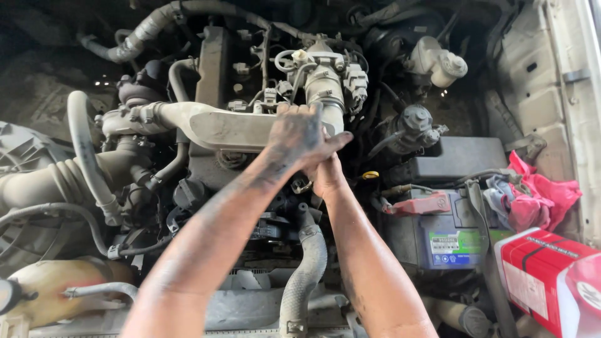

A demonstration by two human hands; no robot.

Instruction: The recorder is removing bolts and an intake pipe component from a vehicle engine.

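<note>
Both of my arms reach into an open engine bay. My left hand [299, 134], smeared with black grease, lies fingers-down over the right end of a grey metal intake pipe [213, 125], just below the throttle body [322, 81]. My right hand [327, 175] sits underneath it, mostly hidden, pressed up against the left hand's palm. What the right hand's fingers hold is hidden from view. A corrugated black hose [307, 263] runs down between my forearms.
A car battery [447, 235] with a red terminal cover stands at the right, with a red rag [538, 197] behind it and a red-and-white carton [551, 278] in front. A large air duct [56, 181] and a yellowish reservoir [62, 291] lie on the left.
</note>
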